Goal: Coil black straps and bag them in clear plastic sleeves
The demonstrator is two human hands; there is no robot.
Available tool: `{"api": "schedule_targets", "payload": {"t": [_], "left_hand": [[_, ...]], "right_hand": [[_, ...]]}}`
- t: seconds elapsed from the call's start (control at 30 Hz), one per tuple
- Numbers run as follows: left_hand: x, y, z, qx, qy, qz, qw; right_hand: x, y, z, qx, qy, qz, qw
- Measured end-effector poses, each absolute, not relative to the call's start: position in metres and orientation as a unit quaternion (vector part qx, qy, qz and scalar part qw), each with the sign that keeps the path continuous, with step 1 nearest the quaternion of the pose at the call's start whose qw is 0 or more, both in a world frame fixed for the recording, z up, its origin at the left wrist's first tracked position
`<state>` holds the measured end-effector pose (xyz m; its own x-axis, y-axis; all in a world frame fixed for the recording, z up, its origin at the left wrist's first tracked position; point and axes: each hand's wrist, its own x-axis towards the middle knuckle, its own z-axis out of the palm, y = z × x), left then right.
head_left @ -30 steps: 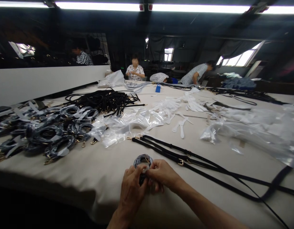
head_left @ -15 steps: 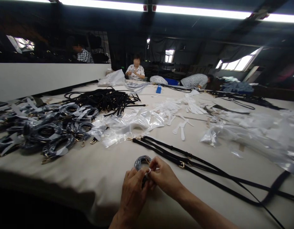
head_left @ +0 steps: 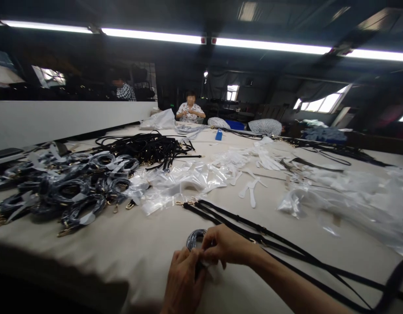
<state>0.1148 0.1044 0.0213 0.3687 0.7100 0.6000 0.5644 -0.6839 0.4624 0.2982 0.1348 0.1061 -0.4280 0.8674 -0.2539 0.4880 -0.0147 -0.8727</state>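
Note:
A coiled black strap in clear plastic lies near the table's front edge, its lower part hidden by my hands. My left hand is closed on the near side of the coil, thumb and fingers pressing it. From the right, my right hand reaches across the coil with its fingertips pinched together. A small bit of a white strip shows under those fingers; the rest is covered. Just beyond my hands, several long black straps with gold buckles and clasps stretch out to the right.
Wrapped strap coils with white tags are heaped on the left, beside a pile of loose black straps. Clear plastic bags lie mid-table, more plastic on the right. White strips lie between. A person sits at the far end.
My right hand has turned and lowered over the coil, covering the white strip that showed between my fingers. The view has tilted up, so the table sits lower.

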Motion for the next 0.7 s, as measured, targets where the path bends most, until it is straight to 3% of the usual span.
{"api": "schedule_targets", "payload": {"t": [0.1, 0.33, 0.53, 0.7], "left_hand": [[0.116, 0.106, 0.014, 0.823, 0.379, 0.415, 0.083], [0.115, 0.105, 0.016, 0.831, 0.358, 0.406, 0.129], [0.122, 0.101, 0.018, 0.837, 0.311, 0.437, 0.109], [0.149, 0.09, 0.033, 0.805, 0.316, 0.498, 0.061]], "right_hand": [[0.294, 0.138, 0.103, -0.479, -0.74, 0.402, 0.248], [0.269, 0.142, 0.088, -0.497, -0.558, 0.506, 0.431], [0.274, 0.124, 0.091, -0.508, -0.529, 0.516, 0.443], [0.274, 0.097, 0.137, -0.526, -0.585, 0.411, 0.461]]}}
